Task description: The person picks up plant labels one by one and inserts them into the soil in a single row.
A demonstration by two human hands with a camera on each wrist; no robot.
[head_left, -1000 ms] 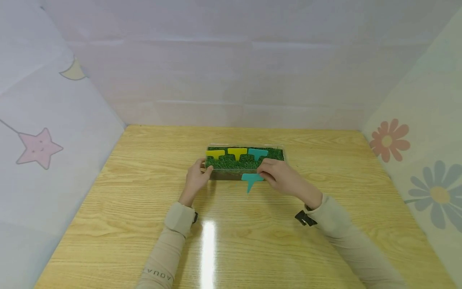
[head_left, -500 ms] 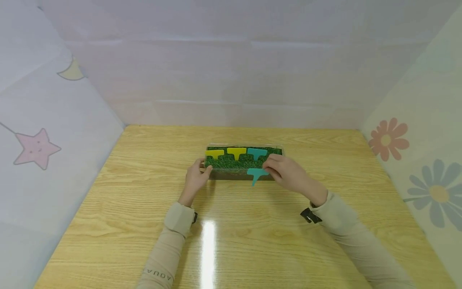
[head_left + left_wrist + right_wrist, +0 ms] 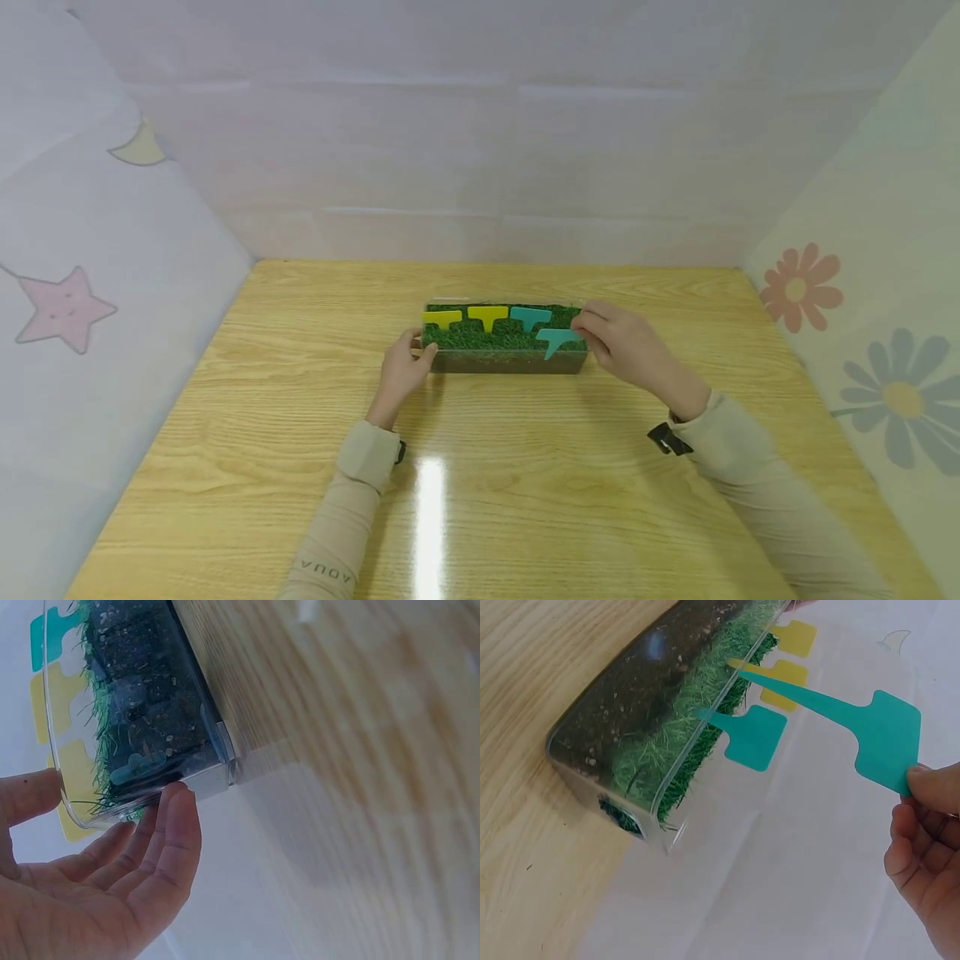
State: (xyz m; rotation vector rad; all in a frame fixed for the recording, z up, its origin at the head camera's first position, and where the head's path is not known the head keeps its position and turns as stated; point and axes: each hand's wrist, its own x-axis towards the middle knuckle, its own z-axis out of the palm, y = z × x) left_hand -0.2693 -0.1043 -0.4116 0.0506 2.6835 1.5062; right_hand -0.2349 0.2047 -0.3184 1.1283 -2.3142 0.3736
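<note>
A clear plastic planter box (image 3: 510,364) with dark soil and green grass (image 3: 480,340) stands on the table. My left hand (image 3: 403,368) grips its left end, thumb at the rim and fingers against the end wall, as the left wrist view shows. Two yellow T-shaped plant labels (image 3: 487,317) and a teal plant label (image 3: 531,317) stand in a row in the grass. Between thumb and fingers my right hand (image 3: 626,346) pinches one end of another teal plant label (image 3: 889,739). Its pointed stem is above the box's front right part; the tip appears clear of the grass.
The wood-grain table (image 3: 495,492) stretches around the box, with a bright light reflection in front. A pale wall sheet (image 3: 480,167) rises behind, and sheets printed with flowers and a star flank both sides.
My right hand has moved right and away from me, carrying the teal plant label from in front of the box to above its right part. The left hand keeps its place at the box.
</note>
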